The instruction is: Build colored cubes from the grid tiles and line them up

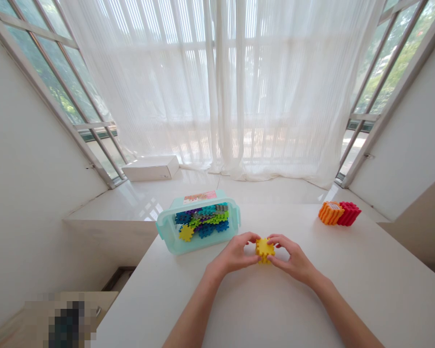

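A small stack of yellow notched building tiles (265,248) is on the white table in front of me. My left hand (235,253) grips it from the left, thumb at the near side and fingers at the far side. From the right, my right hand (293,256) holds the same stack between thumb and fingers. Left of my hands lies a mint-green plastic bin (174,245) with blue, green, purple and grey tiles inside. One loose yellow tile (186,233) rests near the bin's left front.
An orange tile stack (330,213) and a red tile stack (349,214) stand side by side at the table's (384,280) back right. Behind the table, a white box (151,168) sits on the ledge by a sheer curtain (275,96).
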`<action>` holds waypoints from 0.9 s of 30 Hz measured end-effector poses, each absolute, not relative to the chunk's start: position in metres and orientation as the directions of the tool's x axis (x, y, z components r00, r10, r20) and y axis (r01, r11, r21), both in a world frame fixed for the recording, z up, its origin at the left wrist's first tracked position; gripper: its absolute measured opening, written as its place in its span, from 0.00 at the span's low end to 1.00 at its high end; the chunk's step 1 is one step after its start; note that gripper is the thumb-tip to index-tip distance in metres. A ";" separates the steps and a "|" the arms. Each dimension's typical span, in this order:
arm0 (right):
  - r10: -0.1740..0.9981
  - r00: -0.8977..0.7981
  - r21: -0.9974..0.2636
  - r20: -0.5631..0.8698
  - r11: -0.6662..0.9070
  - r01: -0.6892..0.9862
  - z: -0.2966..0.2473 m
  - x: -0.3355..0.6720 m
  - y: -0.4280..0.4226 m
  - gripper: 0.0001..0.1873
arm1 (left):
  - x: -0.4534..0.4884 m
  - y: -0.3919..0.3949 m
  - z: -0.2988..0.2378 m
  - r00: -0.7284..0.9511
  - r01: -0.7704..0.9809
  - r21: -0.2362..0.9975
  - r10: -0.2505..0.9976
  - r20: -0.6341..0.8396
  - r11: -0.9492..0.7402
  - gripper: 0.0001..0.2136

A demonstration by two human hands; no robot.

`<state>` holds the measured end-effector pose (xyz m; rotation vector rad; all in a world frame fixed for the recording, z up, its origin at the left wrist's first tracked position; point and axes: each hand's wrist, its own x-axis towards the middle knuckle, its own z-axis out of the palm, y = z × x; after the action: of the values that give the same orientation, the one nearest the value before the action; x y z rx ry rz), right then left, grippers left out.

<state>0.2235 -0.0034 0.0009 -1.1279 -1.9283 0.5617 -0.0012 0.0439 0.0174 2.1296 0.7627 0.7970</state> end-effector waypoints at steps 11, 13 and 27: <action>0.858 -0.267 -0.699 0.440 0.513 0.497 0.004 0.222 -0.004 0.14 | 0.001 0.044 0.016 0.642 0.253 0.801 0.713 0.281 -0.543 0.20; 0.864 -0.264 -0.709 0.429 0.503 0.495 0.004 0.222 -0.004 0.15 | 0.001 0.043 0.016 0.640 0.247 0.804 0.714 0.284 -0.541 0.20; 0.848 -0.281 -0.678 0.449 0.528 0.512 0.003 0.224 -0.004 0.16 | 0.002 0.042 0.017 0.645 0.238 0.815 0.713 0.275 -0.529 0.19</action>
<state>0.2237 -0.0038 0.0026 -1.1088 -1.9488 0.5203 0.0022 0.0417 0.0175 2.0833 0.7381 0.7770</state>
